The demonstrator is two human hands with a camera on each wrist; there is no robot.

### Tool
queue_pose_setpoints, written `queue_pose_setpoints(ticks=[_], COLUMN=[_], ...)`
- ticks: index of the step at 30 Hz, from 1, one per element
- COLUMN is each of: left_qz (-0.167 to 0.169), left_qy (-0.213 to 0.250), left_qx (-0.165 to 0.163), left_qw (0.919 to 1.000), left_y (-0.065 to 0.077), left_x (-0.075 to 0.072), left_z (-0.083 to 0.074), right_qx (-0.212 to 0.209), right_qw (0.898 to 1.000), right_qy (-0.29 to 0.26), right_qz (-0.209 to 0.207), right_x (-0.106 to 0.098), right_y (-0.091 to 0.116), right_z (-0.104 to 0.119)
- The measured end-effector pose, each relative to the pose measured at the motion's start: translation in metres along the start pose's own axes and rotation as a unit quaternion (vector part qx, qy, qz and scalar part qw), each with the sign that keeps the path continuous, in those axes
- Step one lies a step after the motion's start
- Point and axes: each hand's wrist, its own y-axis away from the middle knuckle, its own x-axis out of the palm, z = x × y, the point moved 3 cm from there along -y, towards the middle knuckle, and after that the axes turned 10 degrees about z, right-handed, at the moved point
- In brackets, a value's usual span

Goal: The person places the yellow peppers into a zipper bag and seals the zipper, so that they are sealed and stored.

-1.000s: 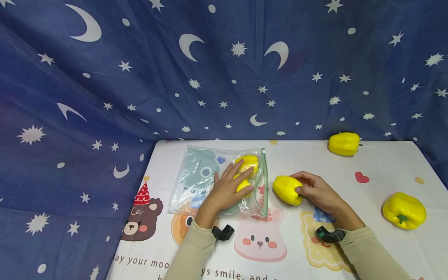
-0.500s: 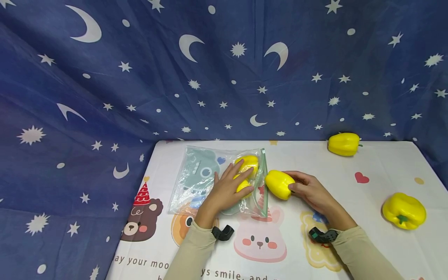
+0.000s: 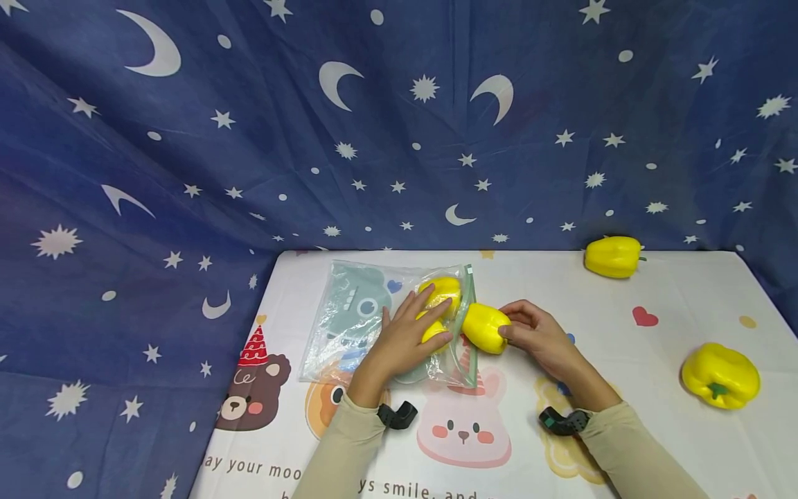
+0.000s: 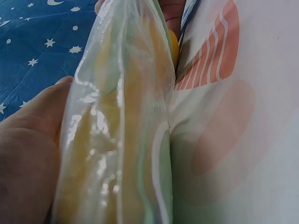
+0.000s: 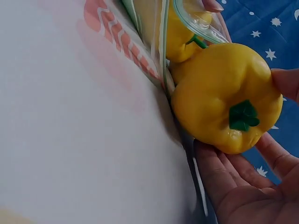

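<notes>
My right hand (image 3: 541,341) grips a yellow bell pepper (image 3: 483,328) between thumb and fingers, right at the green-edged mouth of a clear zip bag (image 3: 318,346). In the right wrist view the held pepper's green stem (image 5: 243,115) faces the camera, and the bag's lip (image 5: 201,28) stands parted beside it. My left hand (image 3: 402,344) rests on top of the bag with fingers spread. Beneath them lie two more yellow bell peppers inside the bag, one (image 3: 441,292) toward the back, the other (image 3: 431,326) partly hidden under the fingers.
One loose yellow bell pepper (image 3: 614,256) lies at the table's back edge. Another (image 3: 720,375) sits at the right, stem toward me. A white cartoon-print cloth (image 3: 623,319) covers the table. A blue star-and-moon curtain (image 3: 386,125) hangs behind and at the left.
My right hand has moved left with the bell pepper, from beside the bag to its mouth, where the pepper now overlaps the green edge. The left hand has stayed in place.
</notes>
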Motion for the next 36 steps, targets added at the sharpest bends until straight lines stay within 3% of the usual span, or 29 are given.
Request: queue_pose_setpoints(ticks=[12, 36], left_qz=[-0.006, 0.002], left_qy=[-0.002, -0.01], left_qx=[0.002, 0.005], left_qw=[1.0, 0.9999], left_y=[-0.0002, -0.0003], left_x=[-0.0002, 0.0007], left_z=[-0.0001, -0.0003], right_qx=[-0.012, -0.012], right_qw=[0.999, 0.997], right_qy=[0.025, 0.007], right_qz=[0.038, 0.071], right_x=[0.0078, 0.0086], right_y=[-0.0041, -0.0037], right_z=[-0.0014, -0.0048])
